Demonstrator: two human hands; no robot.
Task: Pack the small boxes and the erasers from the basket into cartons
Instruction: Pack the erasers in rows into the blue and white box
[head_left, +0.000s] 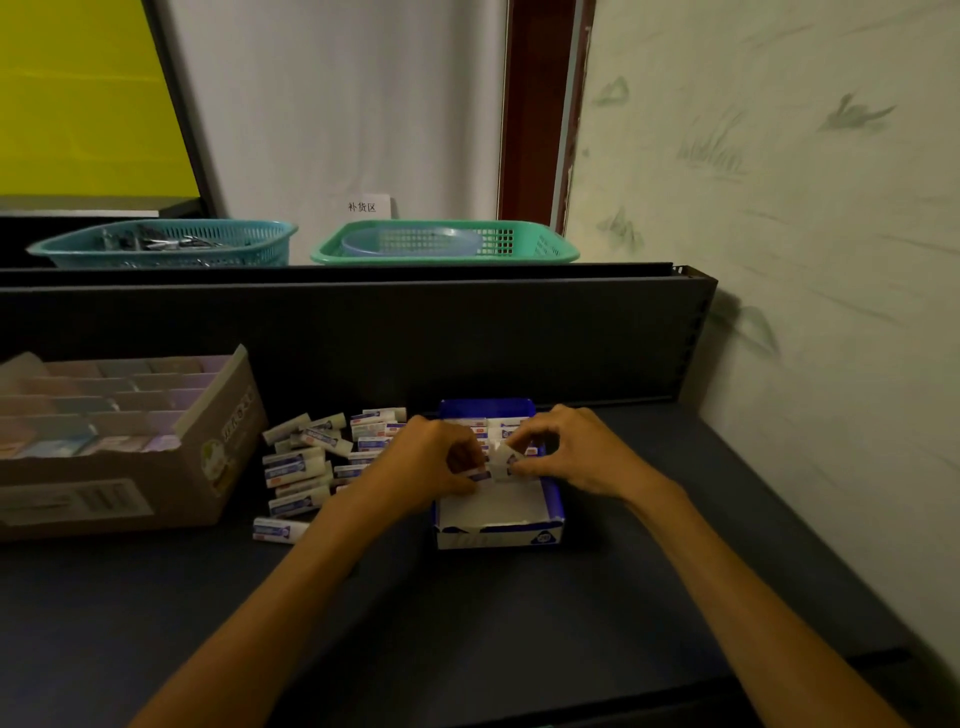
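Right now both hands are over a small blue and white carton (498, 525) on the dark surface (519, 623). The left hand (434, 457) pinches a white eraser (478, 474) with curled fingers. The right hand (576, 449) pinches another eraser (501, 460) just beside it. Some erasers already stand in a row at the far end of the carton. A heap of loose erasers (311, 457) lies to the left of it. Further left sits a big brown carton (208, 447) full of small boxes (88, 410). Up on the shelf stand a teal basket (161, 244) and a green basket (540, 247).
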